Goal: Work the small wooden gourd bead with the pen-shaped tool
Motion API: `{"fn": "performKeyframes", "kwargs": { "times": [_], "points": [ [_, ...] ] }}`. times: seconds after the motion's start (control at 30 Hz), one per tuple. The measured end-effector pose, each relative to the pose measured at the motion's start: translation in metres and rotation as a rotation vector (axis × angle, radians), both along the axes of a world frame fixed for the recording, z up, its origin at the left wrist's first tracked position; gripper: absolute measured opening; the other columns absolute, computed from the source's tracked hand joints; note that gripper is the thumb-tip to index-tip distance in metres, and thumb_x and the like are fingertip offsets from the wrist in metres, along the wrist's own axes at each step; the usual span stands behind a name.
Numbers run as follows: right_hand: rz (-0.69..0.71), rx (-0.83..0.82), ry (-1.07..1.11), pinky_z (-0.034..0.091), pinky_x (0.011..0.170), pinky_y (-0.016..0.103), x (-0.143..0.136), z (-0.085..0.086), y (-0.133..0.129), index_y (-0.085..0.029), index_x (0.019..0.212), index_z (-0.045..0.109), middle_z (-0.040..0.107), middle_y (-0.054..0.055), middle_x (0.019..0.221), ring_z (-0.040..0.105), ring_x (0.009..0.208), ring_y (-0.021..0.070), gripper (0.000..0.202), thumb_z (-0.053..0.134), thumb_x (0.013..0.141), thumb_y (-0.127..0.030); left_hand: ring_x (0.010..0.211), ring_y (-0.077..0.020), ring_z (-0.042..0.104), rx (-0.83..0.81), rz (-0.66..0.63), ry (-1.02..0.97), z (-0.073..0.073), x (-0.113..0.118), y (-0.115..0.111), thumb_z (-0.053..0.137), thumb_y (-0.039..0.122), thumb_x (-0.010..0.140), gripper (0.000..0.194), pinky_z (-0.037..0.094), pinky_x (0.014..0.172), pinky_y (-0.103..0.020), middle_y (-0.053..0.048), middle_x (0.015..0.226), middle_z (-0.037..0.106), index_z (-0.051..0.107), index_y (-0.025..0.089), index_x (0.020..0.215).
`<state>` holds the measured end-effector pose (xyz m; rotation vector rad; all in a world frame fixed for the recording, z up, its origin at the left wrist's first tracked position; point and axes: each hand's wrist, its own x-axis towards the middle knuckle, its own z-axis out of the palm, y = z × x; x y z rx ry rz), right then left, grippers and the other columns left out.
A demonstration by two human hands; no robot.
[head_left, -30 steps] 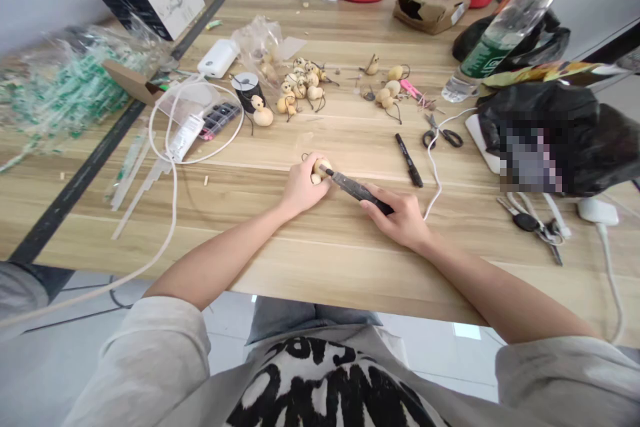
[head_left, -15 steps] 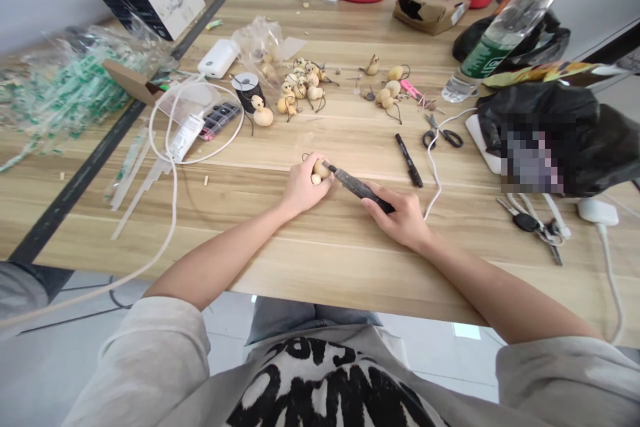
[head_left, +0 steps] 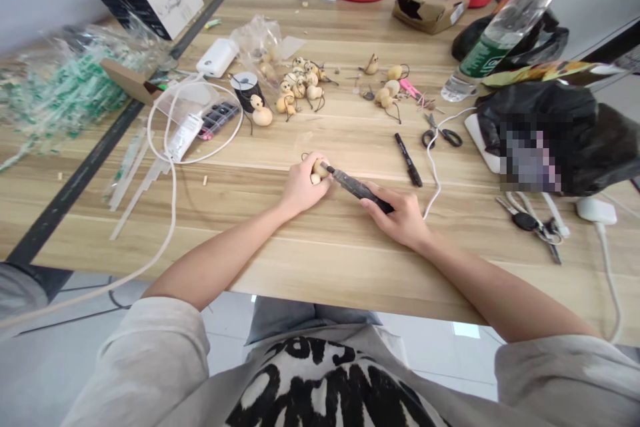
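Note:
My left hand is closed around a small pale gourd, whose rounded parts show between the fingers. A thin dark cord loops up behind those fingers. In my right hand is a dark pen-shaped rotary tool, gripped along its body and slanting up to the left. Its narrow tip meets the gourd's right side, though the exact contact is too small to make out. A white cable runs up the table from beside my right hand.
Several corded gourds sit beyond my hands, near a thread spool. To the right are a black marker, scissors, keys and a water bottle. Bagged green-white sticks lie at left.

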<state>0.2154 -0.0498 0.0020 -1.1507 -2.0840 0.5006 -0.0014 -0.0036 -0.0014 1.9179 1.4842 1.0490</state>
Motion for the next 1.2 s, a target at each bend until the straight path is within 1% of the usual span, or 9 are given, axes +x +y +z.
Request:
{"fn": "performKeyframes", "kwargs": {
  "times": [0.2,0.37,0.53,0.7,0.8,1.0,1.2],
  "points": [
    [0.038,0.000,-0.019,0.056,0.073,0.028,0.0002,-0.0012,-0.0002,-0.019,0.119,0.065,0.075,0.006,0.097,0.071,0.082,0.0203,0.035,0.054,0.088,-0.032,0.064,-0.0111,0.054,-0.016,0.005,0.010,-0.0003,0.0003,-0.0001,0.062,0.017,0.068,0.022,0.041,0.063,-0.022,0.001,0.074,0.062,0.058,0.019,0.089],
    [-0.007,-0.028,0.009,0.056,0.074,0.030,-0.0001,-0.0004,-0.0002,-0.018,0.120,0.065,0.075,0.006,0.096,0.071,0.080,0.0203,0.037,0.053,0.089,-0.034,0.068,-0.0113,0.056,-0.005,-0.012,0.001,0.0010,0.0001,-0.0007,0.061,0.018,0.069,0.017,0.042,0.067,-0.022,0.001,0.078,0.063,0.057,0.018,0.086],
    [0.034,-0.029,-0.019,0.055,0.075,0.029,-0.0002,0.0002,-0.0006,-0.019,0.119,0.065,0.074,0.006,0.099,0.071,0.084,0.0205,0.035,0.054,0.088,-0.033,0.064,-0.0106,0.054,-0.020,-0.001,0.016,0.0012,0.0001,-0.0009,0.061,0.017,0.068,0.020,0.041,0.064,-0.021,0.001,0.075,0.063,0.058,0.018,0.088],
    [-0.013,-0.038,0.015,0.055,0.069,0.028,-0.0006,0.0026,0.0002,-0.018,0.119,0.066,0.074,0.005,0.085,0.069,0.072,0.0188,0.036,0.052,0.089,-0.034,0.069,-0.0119,0.056,-0.008,-0.001,0.036,0.0008,0.0005,-0.0010,0.062,0.022,0.071,0.018,0.042,0.067,-0.022,0.000,0.077,0.063,0.058,0.019,0.088],
    [-0.011,-0.046,0.011,0.055,0.070,0.029,-0.0007,0.0039,0.0006,-0.018,0.118,0.066,0.074,0.005,0.088,0.069,0.073,0.0191,0.036,0.052,0.089,-0.035,0.069,-0.0122,0.056,-0.010,-0.004,0.053,0.0007,0.0005,-0.0013,0.062,0.023,0.072,0.018,0.043,0.067,-0.022,0.000,0.078,0.064,0.057,0.019,0.088],
    [0.008,-0.046,0.016,0.054,0.071,0.028,0.0000,0.0028,0.0003,-0.018,0.120,0.065,0.075,0.006,0.091,0.070,0.075,0.0189,0.037,0.053,0.089,-0.033,0.071,-0.0122,0.058,-0.013,-0.012,0.042,-0.0002,-0.0003,-0.0016,0.061,0.021,0.071,0.019,0.043,0.069,-0.023,0.000,0.081,0.065,0.057,0.019,0.090],
    [0.037,-0.012,-0.028,0.054,0.069,0.027,0.0001,-0.0004,-0.0005,-0.017,0.119,0.065,0.075,0.007,0.089,0.070,0.074,0.0190,0.036,0.054,0.088,-0.032,0.065,-0.0119,0.056,-0.023,-0.015,0.049,-0.0013,-0.0009,-0.0005,0.058,0.014,0.069,0.027,0.042,0.064,-0.022,0.001,0.076,0.064,0.056,0.019,0.095]
  ]
}}
